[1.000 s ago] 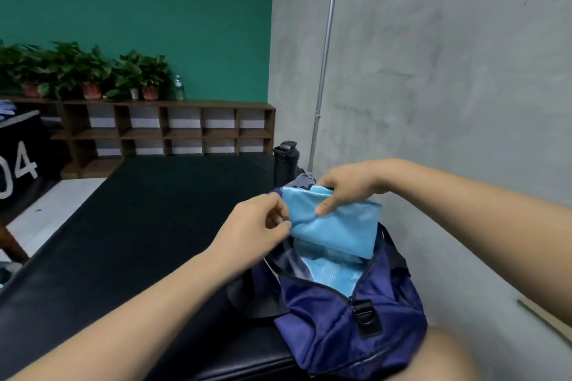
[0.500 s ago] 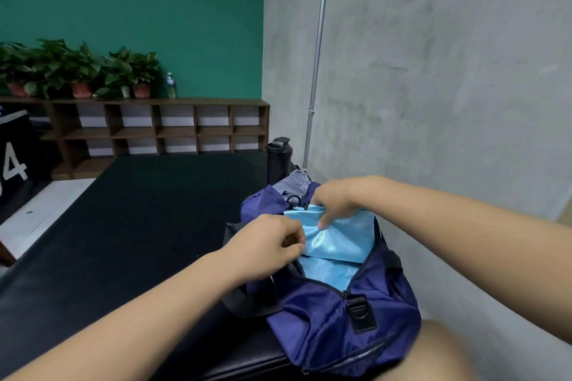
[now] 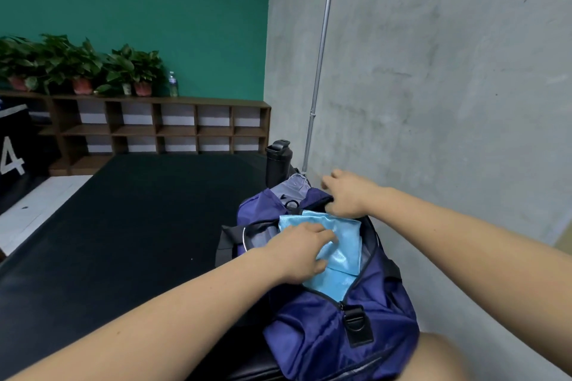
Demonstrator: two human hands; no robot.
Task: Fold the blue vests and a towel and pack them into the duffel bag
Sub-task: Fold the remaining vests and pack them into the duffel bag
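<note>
A navy duffel bag [image 3: 334, 328] lies unzipped on the black mat [image 3: 123, 226] beside the grey wall. A folded light-blue vest [image 3: 343, 244] sits in its opening, on top of more light-blue fabric [image 3: 328, 286] deeper inside. My left hand [image 3: 300, 252] lies on the vest's near-left part with fingers stretched out, pressing it down. My right hand [image 3: 348, 195] is at the far end of the opening, by the vest's far edge. Its thumb is lifted clear and its fingers bend down into the bag, with the tips hidden.
A black bottle [image 3: 277, 161] stands just beyond the bag against the wall, next to a metal pole [image 3: 320, 71]. The mat stretches away to the left. A wooden cubby shelf [image 3: 154, 130] with potted plants [image 3: 80, 68] lines the far green wall.
Both hands lowered the folded vest from above the bag into its opening. The pinch grips let go: the left hand now lies flat on the vest, and the right thumb has come off.
</note>
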